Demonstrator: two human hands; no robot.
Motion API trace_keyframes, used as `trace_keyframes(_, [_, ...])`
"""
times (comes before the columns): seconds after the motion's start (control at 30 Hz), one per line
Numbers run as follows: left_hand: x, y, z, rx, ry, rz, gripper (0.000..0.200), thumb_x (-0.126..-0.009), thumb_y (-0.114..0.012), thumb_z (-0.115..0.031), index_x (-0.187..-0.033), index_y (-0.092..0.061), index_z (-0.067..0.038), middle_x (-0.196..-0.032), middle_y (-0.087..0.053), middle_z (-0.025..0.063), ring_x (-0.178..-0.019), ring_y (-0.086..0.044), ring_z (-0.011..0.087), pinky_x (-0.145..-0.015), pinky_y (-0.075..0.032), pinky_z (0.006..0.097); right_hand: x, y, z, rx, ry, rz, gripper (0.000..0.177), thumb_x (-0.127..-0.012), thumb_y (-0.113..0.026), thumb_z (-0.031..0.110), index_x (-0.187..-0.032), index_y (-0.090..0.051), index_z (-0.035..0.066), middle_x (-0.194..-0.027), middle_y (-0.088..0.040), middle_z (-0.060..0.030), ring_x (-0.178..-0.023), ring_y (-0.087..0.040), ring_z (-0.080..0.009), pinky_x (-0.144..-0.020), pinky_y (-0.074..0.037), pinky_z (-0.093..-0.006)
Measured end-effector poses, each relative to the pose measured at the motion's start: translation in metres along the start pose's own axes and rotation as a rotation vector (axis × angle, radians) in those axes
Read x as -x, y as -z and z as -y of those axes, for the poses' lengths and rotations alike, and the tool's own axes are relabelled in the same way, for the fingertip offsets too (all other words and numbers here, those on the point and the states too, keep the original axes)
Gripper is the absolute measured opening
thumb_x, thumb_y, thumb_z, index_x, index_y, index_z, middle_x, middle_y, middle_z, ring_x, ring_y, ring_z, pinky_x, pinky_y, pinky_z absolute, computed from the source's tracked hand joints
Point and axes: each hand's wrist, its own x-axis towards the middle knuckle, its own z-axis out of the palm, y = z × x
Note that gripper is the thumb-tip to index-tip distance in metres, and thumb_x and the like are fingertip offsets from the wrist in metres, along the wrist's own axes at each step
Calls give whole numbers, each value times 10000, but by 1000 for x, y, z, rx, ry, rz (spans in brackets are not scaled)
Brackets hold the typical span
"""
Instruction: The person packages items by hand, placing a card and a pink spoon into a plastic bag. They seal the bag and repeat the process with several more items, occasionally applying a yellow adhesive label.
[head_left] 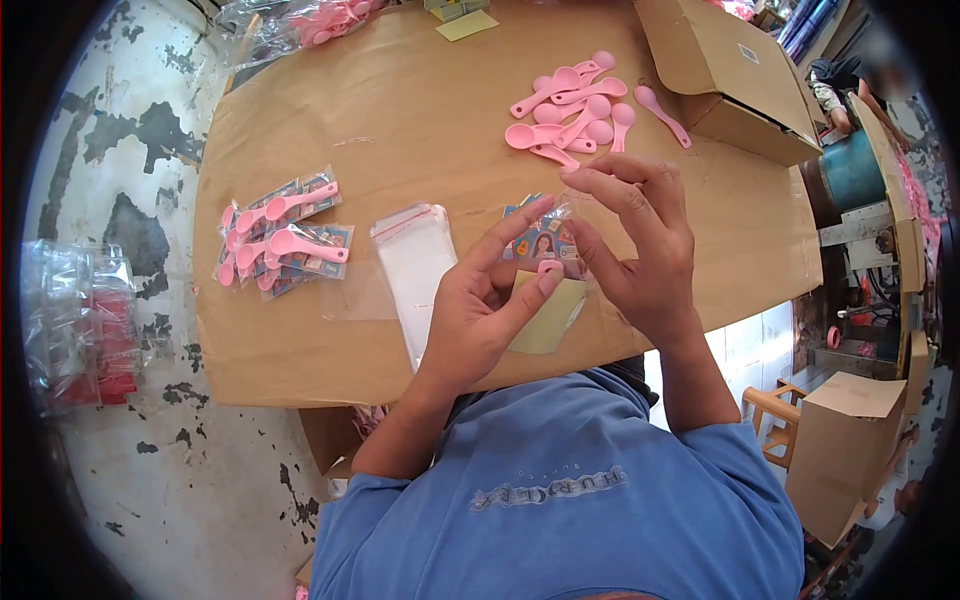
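My left hand (475, 310) grips a small clear bag with a printed card (545, 243) inside. A pink handle end shows at its thumb tip. My right hand (640, 250) is raised just right of the bag, thumb and index finger apart near its clear plastic edge. A yellow-green paper piece (548, 325) lies below the bag. Left of my left hand is a stack of clear bags (415, 265). Packed pink spoons with cards (300, 245) are piled farther left. Loose pink spoons (575, 105) lie in a heap beyond my hands.
Brown paper covers the table (420, 110). An open cardboard box (740, 75) stands at the back right. Plastic-wrapped pink items (325, 20) lie at the far left edge. Another person's arm (838, 118) shows at the right, beyond the table. A carton (840, 450) stands lower right.
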Motion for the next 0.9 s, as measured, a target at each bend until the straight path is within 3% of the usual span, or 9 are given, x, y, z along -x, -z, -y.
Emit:
trace_keyframes(0.1, [0,5,3,-46,10,13,614,-1041,-653,-35,-1595,-396,22,-1122,-783,178,-1142,-722,192,-986,-541,302,-5,3,-3,60,84,29,347,-809,-812,49,-1143,-797,143,-1179,-684,-45,-1051,-603,-269,-836,-528,-395])
trace_keyframes(0.27, [2,5,6,-121,16,33,576,-1041,-642,-17,-1576,-431,19,-1117,-785,163,-1141,-724,197,-966,-545,294,-9,11,-5,88,170,73,213,-818,-819,68,-1026,-779,82,-1146,-702,-45,-1073,-616,-269,-851,-534,-409])
trace_keyframes(0.37, [3,3,4,-191,25,54,555,-1038,-637,-6,-1562,-453,16,-1101,-787,145,-1137,-726,194,-943,-548,289,-11,14,-14,-64,97,143,174,-843,-802,56,-1011,-760,69,-1122,-706,-66,-986,-642,-282,-829,-540,-407])
trace_keyframes(0.47, [3,6,2,-246,44,106,530,-1054,-632,-57,-1562,-481,-38,-1083,-798,117,-1086,-692,124,-907,-513,253,-9,23,-19,-252,-108,317,119,-899,-772,50,-1016,-750,44,-1081,-710,-71,-888,-668,-252,-791,-541,-371])
trace_keyframes(0.57, [2,8,-2,-292,103,150,527,-1034,-649,-30,-1537,-492,-16,-1169,-773,138,-1094,-718,160,-891,-530,261,-9,29,-20,-419,-281,386,130,-956,-739,56,-1080,-727,22,-1019,-710,-68,-845,-685,-181,-761,-539,-318])
trace_keyframes(0.67, [0,7,-3,-241,160,170,532,-1020,-664,-14,-1522,-491,8,-1198,-763,170,-1082,-746,193,-874,-551,271,-7,29,-22,-898,-616,325,169,-985,-724,64,-1143,-701,9,-999,-711,-62,-877,-679,-115,-743,-532,-284])
trace_keyframes(0.77, [0,0,-2,-180,151,156,556,-1018,-672,-29,-1537,-476,5,-1114,-782,189,-1045,-752,189,-865,-556,271,-5,28,-24,-975,-661,301,212,-991,-729,86,-1184,-681,13,-1018,-710,-63,-897,-678,-106,-730,-528,-269])
trace_keyframes(0.9, [-1,0,-3,-93,173,169,628,-1039,-665,-60,-1612,-409,-34,-1123,-794,133,-1159,-663,116,-982,-487,265,0,28,-20,-389,-315,94,233,-934,-785,109,-1139,-703,38,-1009,-695,-62,-869,-654,-155,-734,-517,-276])
